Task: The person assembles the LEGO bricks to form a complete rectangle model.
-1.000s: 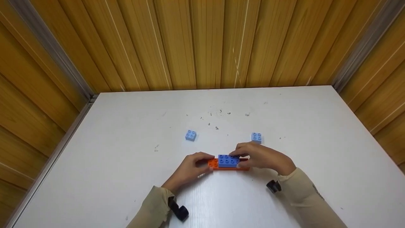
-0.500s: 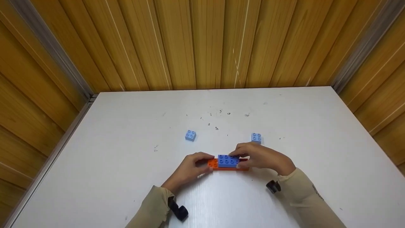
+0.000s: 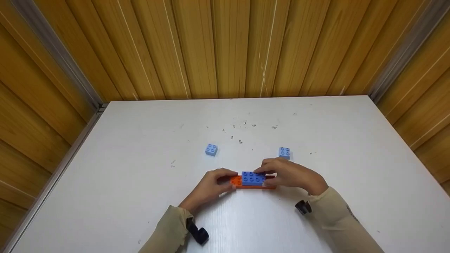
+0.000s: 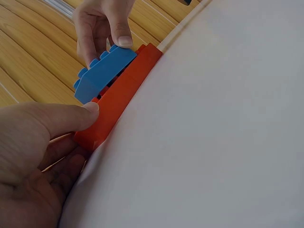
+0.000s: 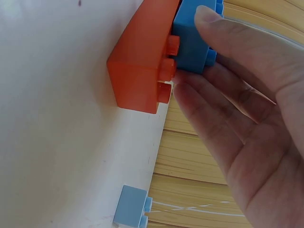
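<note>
On the table before me lies a long orange building brick [image 3: 236, 180] with studs on top. My left hand [image 3: 211, 184] grips its left end, thumb on the near side, as the left wrist view shows. A shorter blue building brick [image 3: 253, 179] sits over the orange one's studs. My right hand [image 3: 291, 174] pinches the blue brick's right end between thumb and fingers. In the left wrist view the blue brick [image 4: 104, 73] is tilted, with a dark gap between it and the orange brick [image 4: 121, 97]. Bare studs show at the orange brick's right end [image 5: 137, 71] in the right wrist view.
A small light blue brick [image 3: 211, 149] stands farther back on the white table [image 3: 140, 147], left of centre. Another light blue brick [image 3: 284, 152] is just behind my right hand, partly hidden by it. Wood-patterned panels [image 3: 228, 49] rise behind the table's back edge.
</note>
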Available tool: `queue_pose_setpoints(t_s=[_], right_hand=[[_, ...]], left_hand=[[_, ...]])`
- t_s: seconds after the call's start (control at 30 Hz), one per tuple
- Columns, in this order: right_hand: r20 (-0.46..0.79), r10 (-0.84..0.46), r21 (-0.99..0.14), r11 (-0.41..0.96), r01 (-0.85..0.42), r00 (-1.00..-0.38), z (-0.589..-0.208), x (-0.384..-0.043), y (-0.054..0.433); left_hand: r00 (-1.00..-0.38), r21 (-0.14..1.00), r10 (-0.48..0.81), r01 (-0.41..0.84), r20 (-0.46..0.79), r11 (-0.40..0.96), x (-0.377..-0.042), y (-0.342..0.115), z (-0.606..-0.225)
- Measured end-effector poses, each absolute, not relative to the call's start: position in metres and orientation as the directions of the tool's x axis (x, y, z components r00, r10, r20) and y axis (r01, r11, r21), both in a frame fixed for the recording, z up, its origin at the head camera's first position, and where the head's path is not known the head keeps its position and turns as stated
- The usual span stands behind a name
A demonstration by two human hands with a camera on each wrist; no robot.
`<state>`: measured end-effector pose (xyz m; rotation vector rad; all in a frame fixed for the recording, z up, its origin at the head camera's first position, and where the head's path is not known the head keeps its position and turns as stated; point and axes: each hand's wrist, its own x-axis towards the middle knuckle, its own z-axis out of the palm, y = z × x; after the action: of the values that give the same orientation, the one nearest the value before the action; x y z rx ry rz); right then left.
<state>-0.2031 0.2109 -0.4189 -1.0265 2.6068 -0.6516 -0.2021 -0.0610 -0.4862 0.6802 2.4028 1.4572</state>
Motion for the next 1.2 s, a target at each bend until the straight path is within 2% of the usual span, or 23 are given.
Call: queue_pose_setpoints(t_s=[0.9,1.2], right_hand=[[-0.121,-0.669,-0.495,0.681,-0.54,-0.733,-0.413,-0.204,0.201],[-0.073,-0.683,-0.493,0.659,-0.569,-0.727,-0.412,-0.203,0.198]], left_hand=[[-0.863,0.874,0.505,0.263,0.024,0.408,-0.202,-0.06,-0.486],[-0.858,0.878,0.513,0.276,0.042,0.39,-0.202,-0.06,-0.486]])
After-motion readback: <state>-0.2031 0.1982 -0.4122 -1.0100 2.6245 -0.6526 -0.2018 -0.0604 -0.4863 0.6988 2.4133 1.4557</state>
